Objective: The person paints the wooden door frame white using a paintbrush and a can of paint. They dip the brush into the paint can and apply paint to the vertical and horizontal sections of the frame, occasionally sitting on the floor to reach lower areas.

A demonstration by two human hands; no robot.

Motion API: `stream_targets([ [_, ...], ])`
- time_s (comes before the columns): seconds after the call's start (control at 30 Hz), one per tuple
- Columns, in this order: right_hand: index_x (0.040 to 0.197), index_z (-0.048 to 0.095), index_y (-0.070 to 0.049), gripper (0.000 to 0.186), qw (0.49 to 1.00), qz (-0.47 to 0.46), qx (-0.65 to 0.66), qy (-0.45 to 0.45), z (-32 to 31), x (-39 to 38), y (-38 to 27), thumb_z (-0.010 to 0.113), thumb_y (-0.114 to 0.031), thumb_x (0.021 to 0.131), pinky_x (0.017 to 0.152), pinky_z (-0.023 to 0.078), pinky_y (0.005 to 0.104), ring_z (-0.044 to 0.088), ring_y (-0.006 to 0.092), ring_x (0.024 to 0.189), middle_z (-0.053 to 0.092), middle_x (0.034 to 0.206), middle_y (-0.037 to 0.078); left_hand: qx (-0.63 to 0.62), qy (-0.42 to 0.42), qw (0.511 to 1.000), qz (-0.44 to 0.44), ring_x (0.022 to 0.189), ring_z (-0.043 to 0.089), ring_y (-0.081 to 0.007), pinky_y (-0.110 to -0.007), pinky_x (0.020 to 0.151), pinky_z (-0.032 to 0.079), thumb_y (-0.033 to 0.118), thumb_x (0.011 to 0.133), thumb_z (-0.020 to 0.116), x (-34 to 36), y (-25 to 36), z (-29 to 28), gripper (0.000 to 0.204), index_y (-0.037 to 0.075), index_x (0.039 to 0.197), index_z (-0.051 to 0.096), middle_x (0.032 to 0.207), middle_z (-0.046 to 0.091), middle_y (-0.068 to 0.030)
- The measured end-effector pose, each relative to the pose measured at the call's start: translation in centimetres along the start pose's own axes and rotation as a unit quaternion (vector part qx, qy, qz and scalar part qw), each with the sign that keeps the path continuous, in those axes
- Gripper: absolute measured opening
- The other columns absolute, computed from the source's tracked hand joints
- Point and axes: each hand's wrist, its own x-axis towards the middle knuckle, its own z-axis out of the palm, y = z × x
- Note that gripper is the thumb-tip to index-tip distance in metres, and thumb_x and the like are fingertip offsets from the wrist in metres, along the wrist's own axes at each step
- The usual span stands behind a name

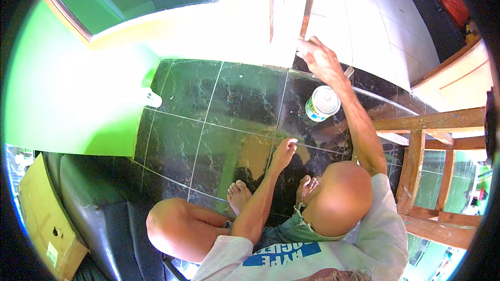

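Note:
My right hand [319, 58] reaches up to the lower end of a narrow wooden door frame [307, 18], fingers closed around a small pale item too washed out to name. Below that forearm, a round white lidded can [322, 103] with a coloured label stands on the dark tiled floor [239, 93]. My left hand [284, 153] hangs forward between my bent knees, fingers loosely bent and apart, with nothing visible in it.
A green wall [73, 99] with a small white object [152, 98] at its foot is left. A black padded seat [94, 203] and cardboard [49, 213] are lower left. A wooden frame [416, 166] stands close right. A white tiled floor [380, 31] lies beyond the doorway.

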Motion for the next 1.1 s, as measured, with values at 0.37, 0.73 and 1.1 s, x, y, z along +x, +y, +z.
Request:
stream_targets([
  [0.37,0.142,0.057,-0.017,0.069,0.961,-0.143,-0.060,0.229,-8.8,-0.1,-4.1,0.065,0.008,0.078,0.078,0.059,0.0424,0.067,0.0349,0.088,0.060,0.109,0.012,0.008,-0.007,1.000,-0.004,0.083,0.062,-0.0152,-0.033,0.078,0.051,0.013,0.098,0.063,0.2,0.2,0.5,0.028,0.005,0.125,0.063,0.092,0.066,-0.0047],
  [0.73,0.145,0.057,-0.019,0.058,0.979,-0.097,-0.167,0.060,-8.4,0.0,-2.3,0.067,-0.008,0.089,0.099,0.058,0.0466,0.064,0.0361,0.122,0.060,0.141,0.022,0.015,-0.036,0.999,-0.001,0.095,0.067,-0.0214,-0.038,0.086,0.053,0.014,0.098,0.063,0.9,-0.5,0.3,0.030,0.006,0.127,0.063,0.103,0.069,-0.0094],
  [1.1,0.136,0.067,-0.012,0.038,0.930,-0.168,0.014,0.327,-21.1,5.0,-9.2,0.068,-0.019,0.099,0.084,0.055,0.0355,0.068,0.0208,0.097,0.072,0.115,0.010,-0.003,-0.036,0.999,-0.039,0.098,0.067,-0.0222,-0.037,0.089,0.053,0.016,0.099,0.064,0.0,-0.3,-0.5,0.032,0.004,0.129,0.063,0.106,0.069,-0.0118],
])
